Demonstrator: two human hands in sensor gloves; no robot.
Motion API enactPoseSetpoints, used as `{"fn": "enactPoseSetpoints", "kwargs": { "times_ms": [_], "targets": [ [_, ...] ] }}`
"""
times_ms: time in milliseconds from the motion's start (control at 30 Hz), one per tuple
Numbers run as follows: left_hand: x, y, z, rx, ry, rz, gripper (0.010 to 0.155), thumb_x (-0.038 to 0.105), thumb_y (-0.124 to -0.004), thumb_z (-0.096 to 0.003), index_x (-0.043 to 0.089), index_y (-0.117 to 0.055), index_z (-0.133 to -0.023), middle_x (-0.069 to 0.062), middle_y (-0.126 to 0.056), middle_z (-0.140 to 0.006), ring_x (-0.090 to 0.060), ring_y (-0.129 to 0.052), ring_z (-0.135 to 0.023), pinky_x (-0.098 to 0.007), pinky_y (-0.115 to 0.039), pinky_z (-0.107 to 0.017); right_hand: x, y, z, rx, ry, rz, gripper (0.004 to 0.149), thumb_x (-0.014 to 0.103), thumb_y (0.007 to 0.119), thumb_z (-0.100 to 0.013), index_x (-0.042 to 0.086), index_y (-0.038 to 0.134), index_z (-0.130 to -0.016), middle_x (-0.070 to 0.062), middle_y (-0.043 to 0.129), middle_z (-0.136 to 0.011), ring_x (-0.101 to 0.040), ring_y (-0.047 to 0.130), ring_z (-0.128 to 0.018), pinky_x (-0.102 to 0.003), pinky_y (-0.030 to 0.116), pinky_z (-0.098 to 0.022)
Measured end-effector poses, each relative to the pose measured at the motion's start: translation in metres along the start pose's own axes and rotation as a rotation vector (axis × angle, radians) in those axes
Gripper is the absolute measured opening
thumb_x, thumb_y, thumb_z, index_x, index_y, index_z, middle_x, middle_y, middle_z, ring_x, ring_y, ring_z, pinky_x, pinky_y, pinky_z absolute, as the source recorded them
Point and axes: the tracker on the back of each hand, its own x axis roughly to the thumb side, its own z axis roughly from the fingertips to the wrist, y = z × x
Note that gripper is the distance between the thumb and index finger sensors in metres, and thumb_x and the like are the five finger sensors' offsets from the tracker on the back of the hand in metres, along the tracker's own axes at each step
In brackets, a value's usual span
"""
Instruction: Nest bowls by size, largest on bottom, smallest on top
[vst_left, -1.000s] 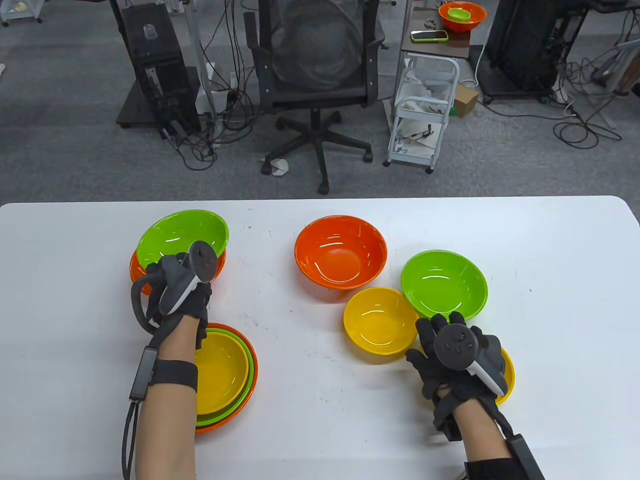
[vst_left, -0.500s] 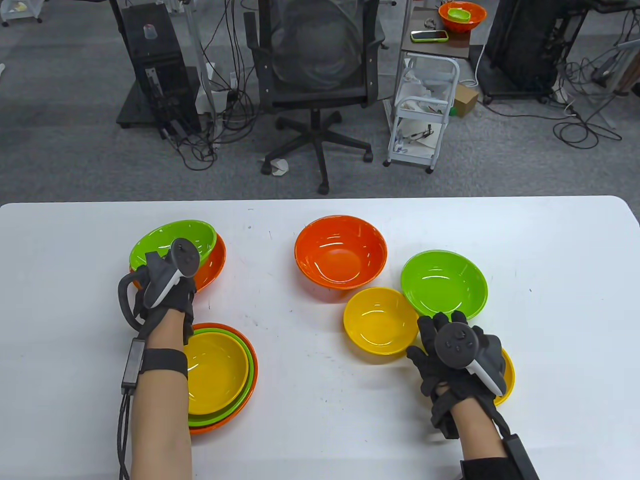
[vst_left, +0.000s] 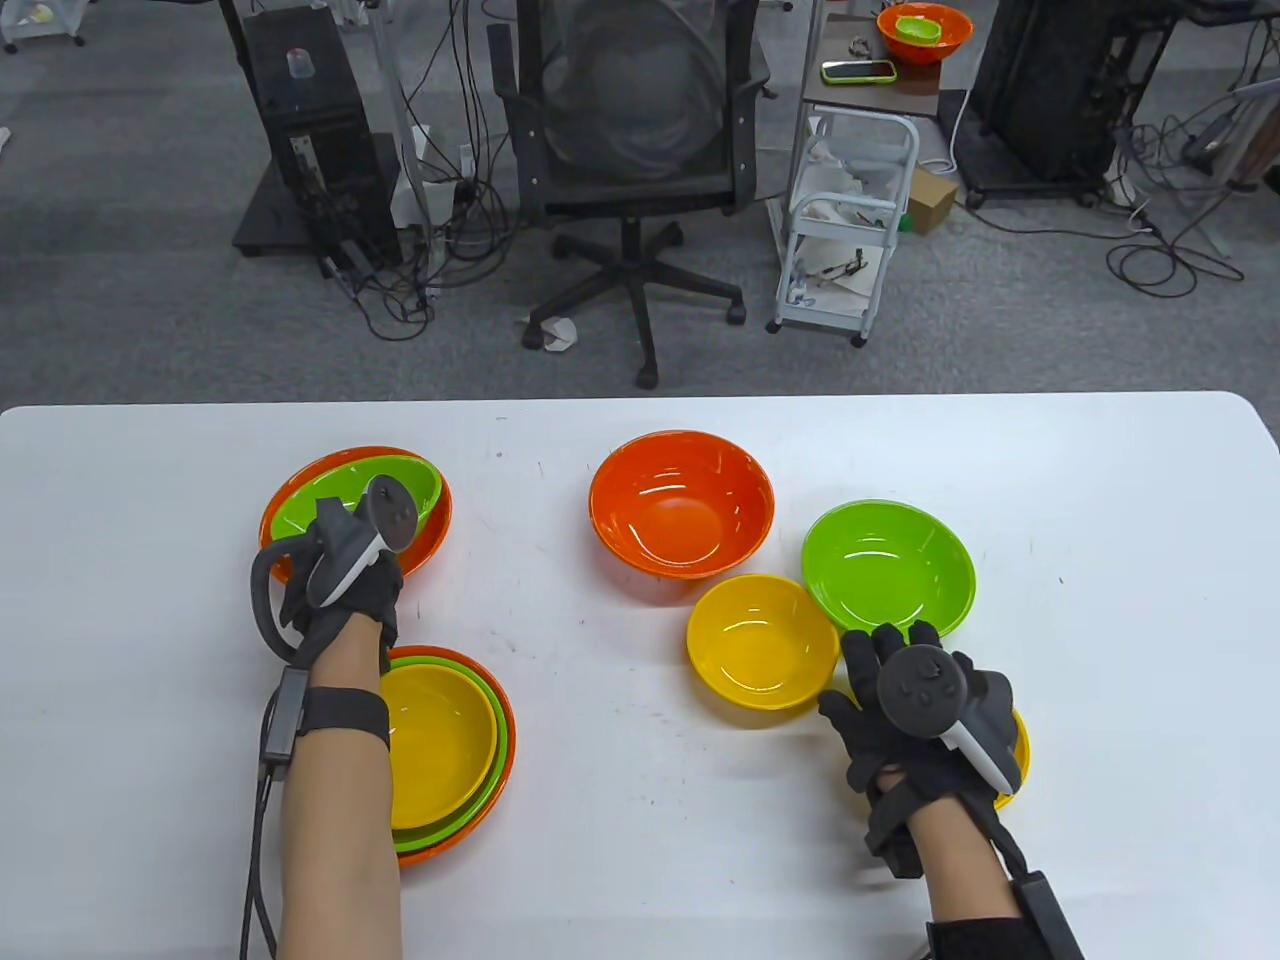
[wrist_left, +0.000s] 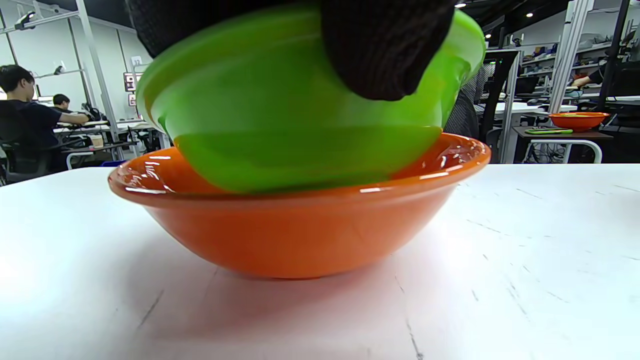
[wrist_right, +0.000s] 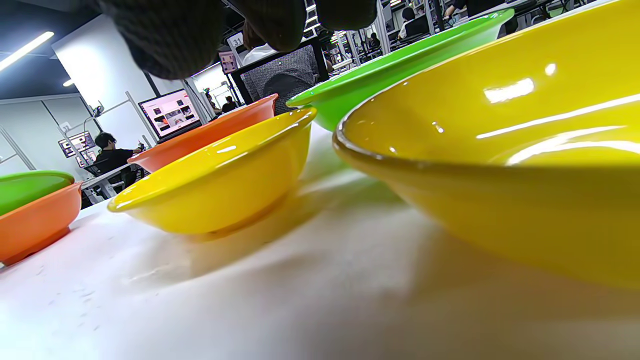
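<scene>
While tilted, green bowl (wrist_left: 300, 115) hangs under left hand (vst_left: 340, 575).

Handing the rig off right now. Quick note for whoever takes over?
Left hand holds a green bowl, tilted, partly lowered into the orange bowl; not seated.
Right hand open over a yellow bowl, mostly hidden under it.
Done: one orange-green-yellow stack near the left forearm.
Loose: orange bowl, green bowl, yellow bowl.
Left: seat the green, add a yellow, then nest the last three.

Grey carpet floor (vst_left: 150, 300), black office chair (vst_left: 635, 130), white cart (vst_left: 850, 220).
</scene>
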Motion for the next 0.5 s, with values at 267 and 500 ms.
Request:
{"fn": "enactPoseSetpoints", "kwargs": {
  "times_ms": [267,500],
  "targets": [
    [0.0024,-0.0047,-0.0012,-0.056,-0.006,-0.025,0.048,0.036,-0.078,-0.0509,0.033,-0.077,-0.099,-0.001,-0.087,-0.093,-0.03,-0.081,-0.094,-0.053,-0.067,-0.075,-0.0009,-0.0005,0.0006,0.0,-0.005,-0.008,0.07,0.042,0.074,-0.05,0.013,0.05,-0.109,-0.021,0.038,-0.114,-0.05,0.013,-0.103,-0.07,0.012,-0.066],
    [0.0063,-0.0086,-0.0039,-0.162,-0.025,-0.005,0.056,0.044,-0.074,-0.0514,0.03,-0.068,-0.105,-0.003,-0.087,-0.095,-0.033,-0.085,-0.092,-0.059,-0.067,-0.074,-0.0009,-0.0004,0.001,0.007,-0.005,-0.01,0.07,0.042,0.074,-0.05,0.012,0.05,-0.109,-0.02,0.038,-0.114,-0.05,0.013,-0.103,-0.07,0.012,-0.066]
  ]
}}
